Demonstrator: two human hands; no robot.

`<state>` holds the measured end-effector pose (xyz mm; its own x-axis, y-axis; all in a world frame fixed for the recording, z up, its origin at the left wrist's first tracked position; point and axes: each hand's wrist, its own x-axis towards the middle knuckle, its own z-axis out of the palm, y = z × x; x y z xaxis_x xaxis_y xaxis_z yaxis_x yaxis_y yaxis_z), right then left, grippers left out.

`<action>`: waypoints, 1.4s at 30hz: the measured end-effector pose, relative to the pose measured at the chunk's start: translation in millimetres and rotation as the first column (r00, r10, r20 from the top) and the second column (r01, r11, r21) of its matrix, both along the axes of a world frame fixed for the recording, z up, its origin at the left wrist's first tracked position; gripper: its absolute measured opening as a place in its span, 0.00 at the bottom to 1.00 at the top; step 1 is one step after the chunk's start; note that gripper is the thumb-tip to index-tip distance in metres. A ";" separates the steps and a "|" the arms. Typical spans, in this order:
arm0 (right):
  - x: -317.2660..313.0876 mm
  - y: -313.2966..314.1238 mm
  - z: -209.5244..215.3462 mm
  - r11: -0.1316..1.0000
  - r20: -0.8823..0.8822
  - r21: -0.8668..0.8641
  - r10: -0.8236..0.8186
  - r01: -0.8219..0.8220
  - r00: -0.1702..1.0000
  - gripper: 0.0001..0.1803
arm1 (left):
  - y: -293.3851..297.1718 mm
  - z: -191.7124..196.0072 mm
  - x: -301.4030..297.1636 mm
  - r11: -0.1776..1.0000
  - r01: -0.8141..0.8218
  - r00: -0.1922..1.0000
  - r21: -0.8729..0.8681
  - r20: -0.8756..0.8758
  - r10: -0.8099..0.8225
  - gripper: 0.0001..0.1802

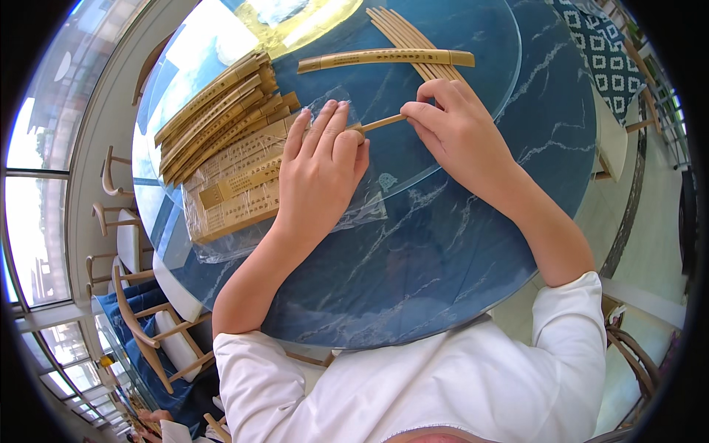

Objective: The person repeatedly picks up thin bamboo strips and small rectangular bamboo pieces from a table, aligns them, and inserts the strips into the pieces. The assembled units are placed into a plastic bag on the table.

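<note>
Tall windows (40, 244) light the room I'm standing in, with wooden chairs (173, 340) set about the floor on the left, and a person in a white top sits at a round blue counter (399, 280) veined with white, a clear glass disc (487, 37) lying on it. Their right hand (454, 118) pinches a slim wooden stick (384, 122) between thumb and forefinger; the stick's other end meets the end of a tan paper sleeve (247, 181) beneath the left hand (317, 170). That one lies palm down with its fingers stretched forward, though I cannot tell whether its thumb grips anything. Under the sleeve sits a plastic-wrapped pack (258, 203) of similar paper, and just beyond it a fanned pile of sleeves (214, 111). Past the right hand, a loose sleeve (384, 57) rests across a row of wooden sticks (402, 33) on the glass.
</note>
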<state>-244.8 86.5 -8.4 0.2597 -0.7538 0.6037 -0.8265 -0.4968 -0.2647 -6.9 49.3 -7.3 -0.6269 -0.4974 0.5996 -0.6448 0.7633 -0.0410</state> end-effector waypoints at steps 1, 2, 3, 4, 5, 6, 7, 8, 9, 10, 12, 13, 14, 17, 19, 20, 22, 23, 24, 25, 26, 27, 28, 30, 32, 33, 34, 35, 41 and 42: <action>2.2 0.2 -1.3 1.000 0.044 -0.003 0.028 -0.028 0.999 0.10 | 0.3 -1.5 -1.7 1.000 0.022 1.000 0.008 -0.017 -0.022 0.10; 4.9 0.0 -4.7 0.998 0.088 -0.008 0.057 -0.056 0.994 0.11 | -0.2 -2.7 -3.1 0.999 0.038 0.999 -0.008 -0.033 -0.038 0.10; 7.7 -0.2 -7.1 0.996 0.132 -0.013 0.085 -0.084 0.988 0.11 | -0.8 -5.7 -4.2 0.999 0.053 0.998 -0.010 -0.040 -0.054 0.10; 11.4 -0.1 -8.4 0.994 0.152 -0.013 0.108 -0.107 0.982 0.12 | -1.4 -9.7 -4.4 0.998 0.068 0.997 -0.011 -0.045 -0.068 0.10; 15.6 0.4 -9.2 0.991 0.172 -0.013 0.130 -0.130 0.976 0.12 | -1.3 -11.8 -4.4 0.997 0.082 0.995 -0.012 -0.050 -0.082 0.10; 19.6 1.5 -9.2 0.988 0.192 -0.014 0.153 -0.153 0.969 0.13 | -0.4 -11.5 -4.2 0.996 0.083 0.994 0.006 -0.069 -0.083 0.10; 23.4 4.0 -8.5 0.987 0.213 0.002 0.159 -0.163 0.964 0.14 | 0.2 -11.0 -4.4 0.996 0.088 0.992 0.024 -0.090 -0.086 0.10; 27.6 7.5 -7.8 0.985 0.234 0.018 0.165 -0.174 0.958 0.16 | 0.9 -10.7 -4.4 0.995 0.093 0.990 0.042 -0.110 -0.088 0.10; 30.7 10.3 -7.3 0.982 0.255 0.033 0.171 -0.186 0.952 0.17 | 1.6 -10.7 -4.3 0.993 0.098 0.989 0.060 -0.118 -0.090 0.10; 32.6 12.1 -7.6 0.978 0.289 0.046 0.183 -0.204 0.940 0.18 | 2.3 -10.3 -4.3 0.992 0.103 0.988 0.076 -0.126 -0.093 0.10; 35.5 14.2 -10.1 0.967 0.355 0.068 0.205 -0.244 0.912 0.20 | 2.2 -10.0 -4.1 0.990 0.111 0.986 0.088 -0.136 -0.098 0.10; 36.3 14.6 -11.1 0.955 0.417 0.099 0.214 -0.278 0.883 0.20 | 1.8 -10.4 -2.8 0.990 0.112 0.986 0.083 -0.136 -0.100 0.10; 36.9 14.8 -12.0 0.941 0.476 0.126 0.220 -0.314 0.851 0.19 | 1.3 -10.8 -1.7 0.990 0.114 0.985 0.077 -0.136 -0.102 0.10; 40.6 16.3 -17.0 0.862 0.772 0.228 0.124 -0.453 0.624 0.18 | 0.2 -11.4 0.4 0.988 0.113 0.978 0.105 -0.185 -0.092 0.10; 41.3 17.3 -16.5 0.798 0.878 0.269 0.028 -0.540 0.478 0.19 | 0.7 -9.1 0.6 0.985 0.121 0.974 0.124 -0.205 -0.094 0.10; 40.6 17.8 -13.1 0.770 0.894 0.286 -0.001 -0.570 0.448 0.19 | 0.6 -8.3 0.8 0.983 0.124 0.972 0.133 -0.215 -0.094 0.10; 38.6 17.6 -9.1 0.736 0.917 0.296 -0.041 -0.609 0.396 0.18 | -2.0 -8.8 1.1 0.975 0.139 0.968 0.171 -0.233 -0.097 0.10; 37.5 15.7 -8.0 0.731 0.926 0.290 -0.052 -0.618 0.374 0.17 | -3.2 -9.3 1.2 0.970 0.149 0.965 0.191 -0.243 -0.101 0.10; 35.2 13.7 -6.5 0.727 0.934 0.284 -0.063 -0.626 0.351 0.16 | -4.1 -9.0 1.6 0.968 0.149 0.965 0.201 -0.242 -0.098 0.10; 27.2 11.9 -0.4 0.799 0.829 0.319 0.026 -0.510 0.559 0.13 | -4.0 -8.6 0.5 0.966 0.146 0.963 0.211 -0.252 -0.091 0.09; 17.6 9.4 8.2 0.865 0.666 0.317 0.089 -0.389 0.740 0.11 | -4.1 -7.7 0.4 0.965 0.145 0.961 0.221 -0.262 -0.084 0.09; 10.0 6.2 13.3 0.921 0.459 0.279 0.121 -0.272 0.880 0.09 | -4.2 -6.3 2.6 0.961 0.131 0.967 0.242 -0.243 -0.071 0.09; 1.8 3.1 13.1 0.995 0.154 0.045 0.078 -0.086 0.985 0.07 | -3.9 -5.9 2.9 0.958 0.121 0.970 0.260 -0.235 -0.059 0.08; -16.3 12.2 18.0 0.977 -0.097 0.165 -0.120 0.135 0.988 0.10 | -2.3 -3.1 0.9 0.946 0.106 0.974 0.306 -0.221 -0.038 0.07; -22.7 19.7 23.4 0.914 -0.264 0.258 -0.245 0.313 0.933 0.14 | -4.5 -4.5 5.4 0.947 0.106 0.979 0.302 -0.198 -0.047 0.08; -24.9 21.2 27.9 0.890 -0.288 0.297 -0.263 0.347 0.921 0.14 | -4.6 -5.2 5.9 0.948 0.103 0.982 0.300 -0.185 -0.048 0.09; -23.3 21.5 30.1 0.864 -0.301 0.338 -0.276 0.373 0.913 0.13 | -3.5 -2.2 7.5 0.947 0.093 0.985 0.306 -0.170 -0.041 0.11; -22.3 21.4 31.0 0.836 -0.315 0.378 -0.287 0.397 0.904 0.13 | -2.3 4.0 7.5 0.947 0.080 0.987 0.312 -0.154 -0.032 0.12; -23.1 23.2 39.0 0.813 -0.272 0.378 -0.360 0.443 0.892 0.11 | -14.9 18.4 29.9 0.952 0.024 0.999 0.304 0.038 -0.037 0.18; -23.9 20.9 43.0 0.794 -0.212 0.398 -0.407 0.459 0.888 0.09 | -17.4 18.4 33.4 0.951 0.030 0.999 0.308 0.029 -0.041 0.17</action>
